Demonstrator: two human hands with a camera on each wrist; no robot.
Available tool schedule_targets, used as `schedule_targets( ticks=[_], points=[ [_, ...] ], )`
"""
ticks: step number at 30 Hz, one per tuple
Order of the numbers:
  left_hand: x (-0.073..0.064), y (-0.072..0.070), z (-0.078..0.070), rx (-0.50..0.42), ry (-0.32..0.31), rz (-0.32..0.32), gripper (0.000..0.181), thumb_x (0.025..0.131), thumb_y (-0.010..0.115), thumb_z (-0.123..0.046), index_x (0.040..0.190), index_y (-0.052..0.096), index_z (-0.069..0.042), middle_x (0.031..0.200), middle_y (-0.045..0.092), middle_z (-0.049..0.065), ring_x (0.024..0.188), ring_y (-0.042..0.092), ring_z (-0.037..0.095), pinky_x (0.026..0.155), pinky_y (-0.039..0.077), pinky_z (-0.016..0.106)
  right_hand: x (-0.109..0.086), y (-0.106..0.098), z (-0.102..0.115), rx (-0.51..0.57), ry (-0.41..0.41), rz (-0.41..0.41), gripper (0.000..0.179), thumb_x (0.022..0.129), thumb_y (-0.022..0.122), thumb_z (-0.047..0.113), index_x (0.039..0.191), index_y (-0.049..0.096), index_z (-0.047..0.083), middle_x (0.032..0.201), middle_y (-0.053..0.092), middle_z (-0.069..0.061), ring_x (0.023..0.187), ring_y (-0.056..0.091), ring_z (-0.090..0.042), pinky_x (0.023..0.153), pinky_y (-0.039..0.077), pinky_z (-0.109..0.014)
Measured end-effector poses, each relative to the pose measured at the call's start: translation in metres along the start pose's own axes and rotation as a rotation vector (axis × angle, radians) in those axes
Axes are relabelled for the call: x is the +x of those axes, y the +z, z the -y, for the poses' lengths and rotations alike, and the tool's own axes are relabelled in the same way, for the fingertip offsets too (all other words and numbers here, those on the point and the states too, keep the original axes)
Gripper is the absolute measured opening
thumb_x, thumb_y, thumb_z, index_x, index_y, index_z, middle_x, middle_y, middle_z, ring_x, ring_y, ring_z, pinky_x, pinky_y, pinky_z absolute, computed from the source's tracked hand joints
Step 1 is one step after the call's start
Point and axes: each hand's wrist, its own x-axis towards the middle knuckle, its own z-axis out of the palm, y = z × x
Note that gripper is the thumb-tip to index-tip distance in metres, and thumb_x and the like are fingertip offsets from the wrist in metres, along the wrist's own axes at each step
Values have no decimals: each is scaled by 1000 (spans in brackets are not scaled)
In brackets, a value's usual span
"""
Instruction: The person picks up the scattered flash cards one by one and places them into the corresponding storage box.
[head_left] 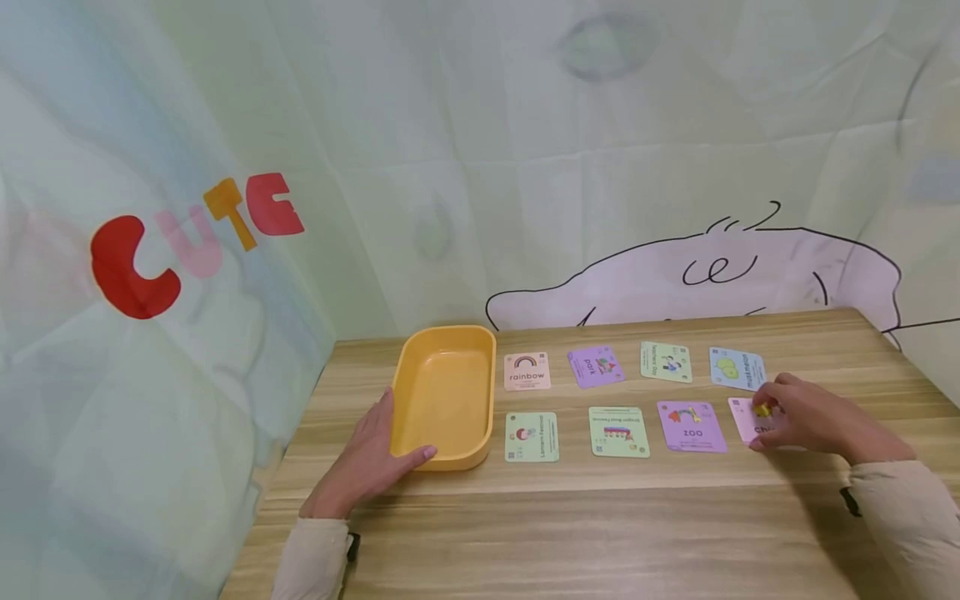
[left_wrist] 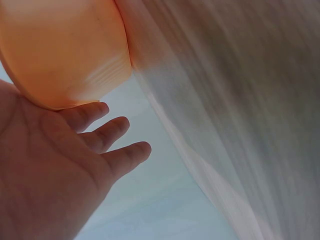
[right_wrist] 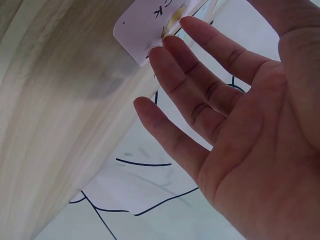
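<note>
In the head view my left hand (head_left: pixel 367 458) rests against the left side of a yellow plastic tray (head_left: pixel 480 454), its thumb over the near rim. The left wrist view shows the other fingers loosely extended along the tray's outer wall (left_wrist: pixel 65 55). At the right, my right hand (head_left: pixel 817 417) holds a pink picture card (head_left: pixel 742 419) between thumb and fingertips at its edges. The letters "chi" and a yellow figure show; the hand covers the rest. Fingertips meet the pink card (right_wrist: pixel 142 30) in the right wrist view. Left of it lies a purple "zoo" card (head_left: pixel 693 440).
More cards form two rows on the wooden table (head_left: pixel 555 533): rainbow (head_left: pixel 527 383), park (head_left: pixel 597 379), a green Teachers' Day card (head_left: pixel 656 362), muskmelon (head_left: pixel 731 379), Lantern Festival (head_left: pixel 525 450) and Dragon Boat Festival (head_left: pixel 619 448). A printed curtain (head_left: pixel 450 167) hangs behind.
</note>
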Motion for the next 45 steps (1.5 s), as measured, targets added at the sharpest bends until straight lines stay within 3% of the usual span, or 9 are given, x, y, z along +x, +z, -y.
schedule_targets(
  ticks=[8, 17, 27, 38, 45],
  points=[
    [1, 0, 0, -6, 50, -28, 119, 88, 67, -64, 161, -1, 1, 167, 12, 24, 151, 16, 44, 118, 20, 63, 4, -7, -1, 14, 8, 31, 61, 69, 92, 43, 107, 70, 0, 97, 58, -10, 84, 55, -24, 74, 49, -43],
    [0, 0, 0, -12, 54, -30, 119, 88, 67, -62, 161, -1, 2, 167, 11, 25, 151, 16, 45, 118, 20, 63, 8, -9, -5, 60, 37, 58, 70, 68, 93, 41, 112, 65, -5, 103, 58, -17, 92, 57, -33, 81, 50, -54],
    [1, 1, -1, -11, 9, -7, 121, 87, 66, -67, 161, -3, -1, 168, 8, 23, 152, 13, 44, 119, 19, 64, 13, -12, -10, 78, 86, 88, 76, 65, 92, 48, 110, 59, -4, 101, 53, -19, 89, 52, -34, 78, 47, -49],
    [0, 1, 0, -9, 5, -10, 121, 87, 66, -67, 162, -4, -3, 168, 9, 23, 152, 14, 44, 118, 20, 64, 17, -12, -13, 97, 97, 96, 66, 67, 93, 37, 108, 59, -2, 106, 55, -26, 92, 53, -39, 81, 47, -56],
    [0, 1, -1, -24, 26, -23, 119, 87, 67, -65, 163, -2, -5, 168, 11, 21, 151, 16, 43, 118, 19, 64, 19, -15, -11, 100, 103, 121, 63, 67, 93, 33, 106, 59, -2, 102, 54, -23, 91, 52, -38, 81, 46, -54]
  ],
)
